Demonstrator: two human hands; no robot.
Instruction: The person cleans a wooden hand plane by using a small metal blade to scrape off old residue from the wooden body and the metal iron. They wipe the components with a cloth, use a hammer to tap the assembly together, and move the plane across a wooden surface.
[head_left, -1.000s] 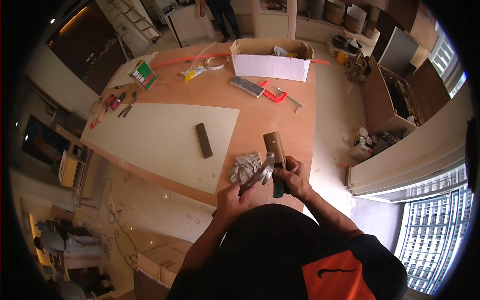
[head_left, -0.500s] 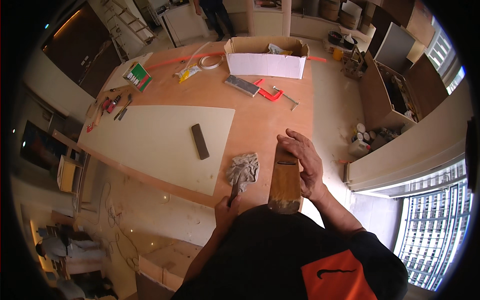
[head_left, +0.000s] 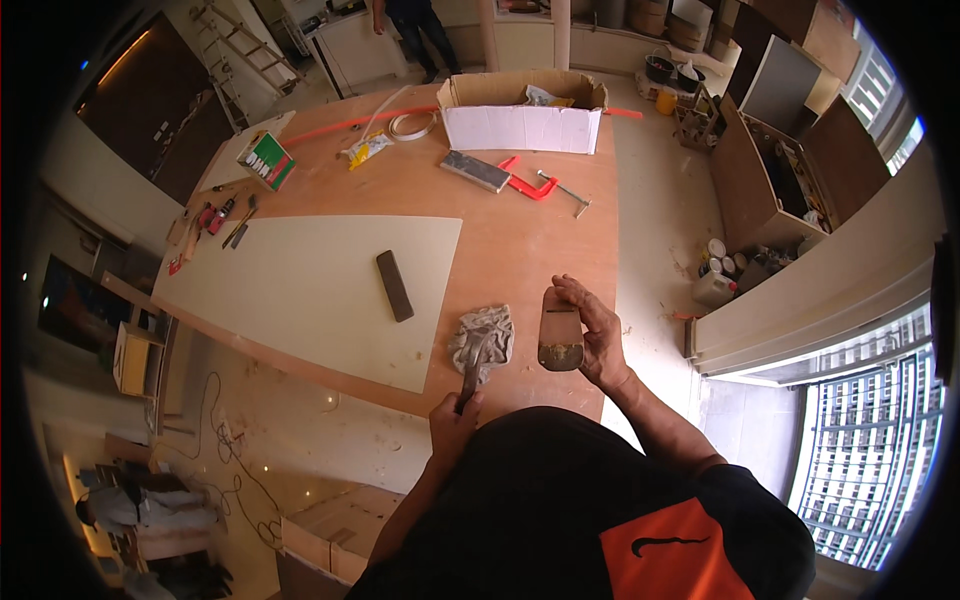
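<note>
My right hand [head_left: 597,335] is wrapped around the side and far end of a wooden hand plane [head_left: 562,325]. The plane's face with the narrow slit is turned up, and its worn near end points toward me. Closed around the lower end of a dark, narrow, flat tool [head_left: 469,385] is my left hand [head_left: 454,421]; the tool's exact kind is unclear. Its upper end meets a crumpled grey rag [head_left: 484,337] on the wooden tabletop [head_left: 535,240]. To the left of the rag, a dark oblong block [head_left: 395,286] lies on a pale sheet [head_left: 310,285].
A red clamp [head_left: 530,181] and a grey-topped block [head_left: 475,170] lie near an open cardboard box [head_left: 520,128]. Tape roll [head_left: 412,125], green-and-white box [head_left: 267,160] and drill [head_left: 222,213] sit farther left. One person [head_left: 425,35] stands beyond the table; another [head_left: 150,505] is lower left.
My right hand has tilted the plane, so it looks shorter and its near end has drawn away from my body. My left hand stays almost in place with the dark tool.
</note>
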